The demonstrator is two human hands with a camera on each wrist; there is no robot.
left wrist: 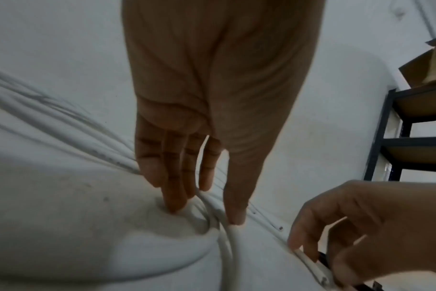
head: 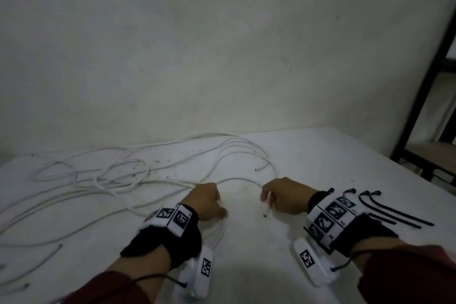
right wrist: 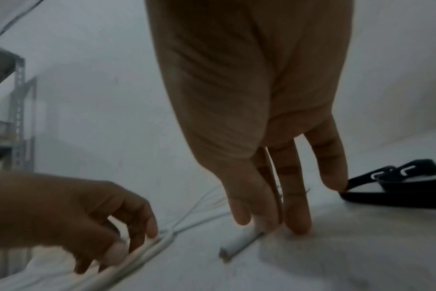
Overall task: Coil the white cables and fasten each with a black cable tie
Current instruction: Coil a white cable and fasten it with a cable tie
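White cables (head: 118,175) on table (head: 308,155): right hand (head: 283,195) pinches one end, left hand (head: 207,201) grips strands.

Storeroom (metal shelving (left wrist: 396,137), boxes (left wrist: 433,65))

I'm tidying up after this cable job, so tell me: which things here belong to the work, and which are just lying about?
Belongs to the job:
- white cables spread loose on the table
- cable end held by the right hand
- left hand on a cable
- black cable ties beside the right wrist

Just lying about:
- black shelving
- cardboard box on it
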